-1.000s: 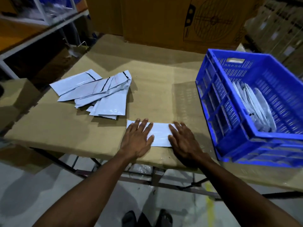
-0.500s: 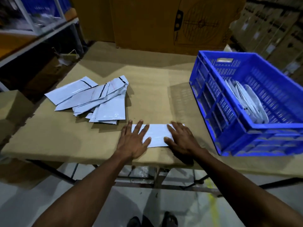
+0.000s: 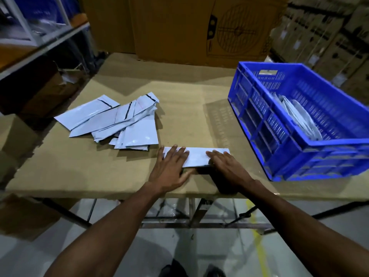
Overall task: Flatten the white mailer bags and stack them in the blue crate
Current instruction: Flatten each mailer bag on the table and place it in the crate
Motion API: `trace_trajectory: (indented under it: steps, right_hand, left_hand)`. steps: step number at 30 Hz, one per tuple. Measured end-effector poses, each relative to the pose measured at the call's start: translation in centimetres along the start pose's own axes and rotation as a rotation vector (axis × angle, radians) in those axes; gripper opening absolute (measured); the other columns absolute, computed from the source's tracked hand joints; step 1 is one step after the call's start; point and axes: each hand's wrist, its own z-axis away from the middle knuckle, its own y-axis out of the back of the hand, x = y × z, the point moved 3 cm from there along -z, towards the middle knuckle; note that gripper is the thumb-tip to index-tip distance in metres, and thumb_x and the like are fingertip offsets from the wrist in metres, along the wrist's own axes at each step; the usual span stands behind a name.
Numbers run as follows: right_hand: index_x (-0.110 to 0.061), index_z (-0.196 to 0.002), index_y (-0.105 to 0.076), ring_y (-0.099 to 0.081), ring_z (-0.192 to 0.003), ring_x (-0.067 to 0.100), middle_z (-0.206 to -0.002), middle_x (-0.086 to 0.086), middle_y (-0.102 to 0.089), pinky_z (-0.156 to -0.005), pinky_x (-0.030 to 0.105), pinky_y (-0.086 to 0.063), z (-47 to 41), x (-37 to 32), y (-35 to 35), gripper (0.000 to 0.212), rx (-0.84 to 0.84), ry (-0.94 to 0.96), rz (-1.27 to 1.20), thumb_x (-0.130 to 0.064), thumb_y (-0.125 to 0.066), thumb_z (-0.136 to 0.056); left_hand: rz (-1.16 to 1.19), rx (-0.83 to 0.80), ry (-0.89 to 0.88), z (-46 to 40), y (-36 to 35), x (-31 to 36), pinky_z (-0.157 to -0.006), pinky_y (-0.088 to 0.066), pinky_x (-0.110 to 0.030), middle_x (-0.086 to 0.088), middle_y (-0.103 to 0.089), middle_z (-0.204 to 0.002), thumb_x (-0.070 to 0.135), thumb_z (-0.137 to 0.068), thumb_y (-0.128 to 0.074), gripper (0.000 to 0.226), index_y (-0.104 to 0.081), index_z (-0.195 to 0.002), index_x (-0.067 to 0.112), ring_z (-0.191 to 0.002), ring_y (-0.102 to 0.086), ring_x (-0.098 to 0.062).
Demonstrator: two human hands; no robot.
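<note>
A white mailer bag [image 3: 196, 156] lies flat near the front edge of the cardboard-covered table [image 3: 185, 108]. My left hand [image 3: 169, 168] presses its left end with straight, spread fingers. My right hand [image 3: 227, 166] lies flat on its right part, and the bag's near edge lifts slightly by the thumb. A loose pile of white mailer bags [image 3: 117, 120] sits to the left on the table. The blue crate [image 3: 299, 120] stands at the right with several flattened bags [image 3: 299, 116] leaning inside it.
Large brown cartons [image 3: 199, 29] stand behind the table. A metal shelf [image 3: 40, 47] runs along the left, with a cardboard box [image 3: 12, 132] below it. Stacked boxes [image 3: 329, 37] fill the far right. The table's metal frame and grey floor show beneath.
Both hands have stayed on the bag. My right hand has slid slightly right along it, and the bag's near edge now lifts a little. The view has shifted closer.
</note>
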Motion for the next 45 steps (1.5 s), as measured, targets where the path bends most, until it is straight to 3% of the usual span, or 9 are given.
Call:
trace_trajectory:
  steps: [5,8,13,18,22,28,33,41,45]
  right_hand:
    - [-0.014,-0.138,-0.050,-0.038,-0.141,0.033,-0.139,0.002,-0.057,-0.106,0.058,-0.034,-0.4,-2.5,2.8,0.057,0.122,0.051,0.019,-0.043,-0.052,-0.088]
    - [-0.029,-0.128,-0.059,-0.022,-0.150,0.026,-0.138,-0.012,-0.057,-0.112,0.065,-0.018,0.0,-4.5,2.5,0.041,0.056,0.257,0.128,-0.044,-0.049,-0.092]
    - [-0.024,-0.116,-0.065,-0.049,-0.133,0.034,-0.117,0.001,-0.068,-0.096,0.061,-0.047,-1.8,-3.2,0.5,0.037,-0.215,0.283,0.236,-0.027,-0.038,-0.091]
    - [-0.026,-0.107,-0.053,-0.064,-0.088,0.033,-0.103,0.007,-0.063,-0.060,0.036,-0.044,-4.2,-2.1,5.2,0.017,-0.215,0.144,0.215,-0.032,-0.047,-0.092]
    - [-0.028,-0.121,-0.062,-0.068,-0.091,0.030,-0.110,0.006,-0.070,-0.071,0.035,-0.052,-4.6,1.2,10.6,0.045,-0.049,-0.055,-0.024,-0.012,-0.058,-0.080]
    - [-0.010,-0.116,-0.069,-0.072,-0.092,0.018,-0.101,0.006,-0.076,-0.086,0.025,-0.051,-4.0,7.4,18.3,0.039,0.254,-0.227,-0.169,0.005,-0.062,-0.081]
    - [-0.012,-0.114,-0.072,-0.070,-0.101,0.021,-0.107,0.009,-0.074,-0.095,0.040,-0.053,-2.6,13.5,22.2,0.038,0.270,-0.365,-0.158,0.004,-0.066,-0.080]
    - [-0.014,-0.109,-0.074,-0.070,-0.097,0.019,-0.102,0.010,-0.075,-0.086,0.019,-0.043,-0.1,21.3,25.9,0.034,0.258,-0.540,-0.127,-0.001,-0.068,-0.079]
    - [-0.010,-0.111,-0.073,-0.068,-0.101,0.026,-0.105,0.015,-0.074,-0.089,0.029,-0.045,1.2,25.4,27.0,0.035,0.201,-0.535,-0.061,0.001,-0.069,-0.078]
  left_hand:
    - [0.011,-0.101,0.130,-0.1,-0.4,-0.4,-0.115,-0.022,-0.061,0.000,-0.029,-0.165,0.034,-0.102,-0.042,0.052,-0.037,-0.153,0.031,-0.153,-0.021,-0.029]
    - [0.051,-0.077,0.127,-0.3,-0.2,-0.3,-0.115,-0.021,-0.062,0.001,-0.027,-0.166,0.030,-0.103,-0.041,0.051,-0.035,-0.154,0.032,-0.154,-0.019,-0.027]
    - [0.197,0.015,0.046,-0.2,-0.1,-0.7,-0.110,-0.027,-0.068,-0.001,-0.035,-0.162,0.034,-0.098,-0.031,0.054,-0.044,-0.150,0.030,-0.153,-0.024,-0.026]
    - [0.470,0.182,0.261,-0.7,-0.3,-1.2,-0.121,-0.022,-0.054,-0.011,-0.018,-0.168,0.038,-0.094,-0.043,0.075,-0.018,-0.161,0.016,-0.155,-0.014,-0.028]
    - [0.408,0.056,0.320,-1.4,-0.2,0.1,-0.122,-0.016,-0.055,-0.012,-0.007,-0.169,0.040,-0.097,-0.047,0.084,-0.001,-0.162,0.014,-0.154,-0.013,-0.028]
    - [0.246,-0.029,0.235,-3.3,-0.5,4.1,-0.124,-0.010,-0.053,-0.009,-0.012,-0.169,0.046,-0.102,-0.037,0.072,-0.010,-0.161,0.018,-0.154,-0.014,-0.028]
    - [0.186,-0.044,0.190,-5.6,-1.0,6.5,-0.122,-0.016,-0.054,-0.011,-0.021,-0.166,0.046,-0.103,-0.033,0.065,-0.019,-0.159,0.017,-0.151,-0.021,-0.032]
    - [0.196,-0.129,0.157,-11.1,-2.5,11.9,-0.121,-0.016,-0.052,-0.011,-0.018,-0.166,0.044,-0.103,-0.037,0.060,-0.025,-0.156,0.019,-0.152,-0.014,-0.033]
    - [0.166,-0.159,0.206,-13.9,-2.9,14.3,-0.119,-0.017,-0.057,-0.011,-0.018,-0.166,0.045,-0.102,-0.039,0.057,-0.031,-0.152,0.019,-0.152,-0.014,-0.035]
